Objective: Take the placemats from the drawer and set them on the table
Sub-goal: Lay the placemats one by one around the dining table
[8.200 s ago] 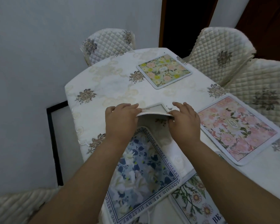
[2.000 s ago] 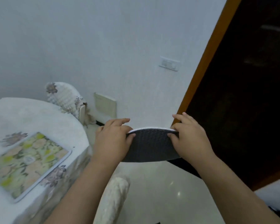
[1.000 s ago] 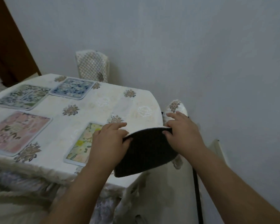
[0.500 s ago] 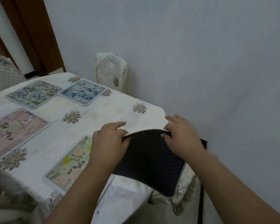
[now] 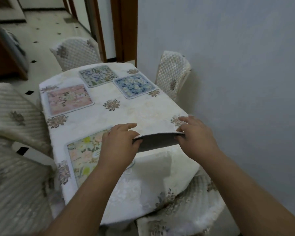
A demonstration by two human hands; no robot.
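Dark-backed placemat (image 5: pixel 157 142) runs sideways between your left hand (image 5: pixel 119 147) and right hand (image 5: pixel 196 138), each pinching an end, hovering just right of the yellow placemat (image 5: pixel 83 154).

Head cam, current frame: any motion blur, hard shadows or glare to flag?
Head view: streaky blur on the left chairs, worst at the frame edge. Head view: centre sharper; left hand, right hand and the dark-backed placemat they hold read clearly. Head view: soft shadow under that mat on the table, no glare. Head view: dim flat light, door frame leans with the wide lens.
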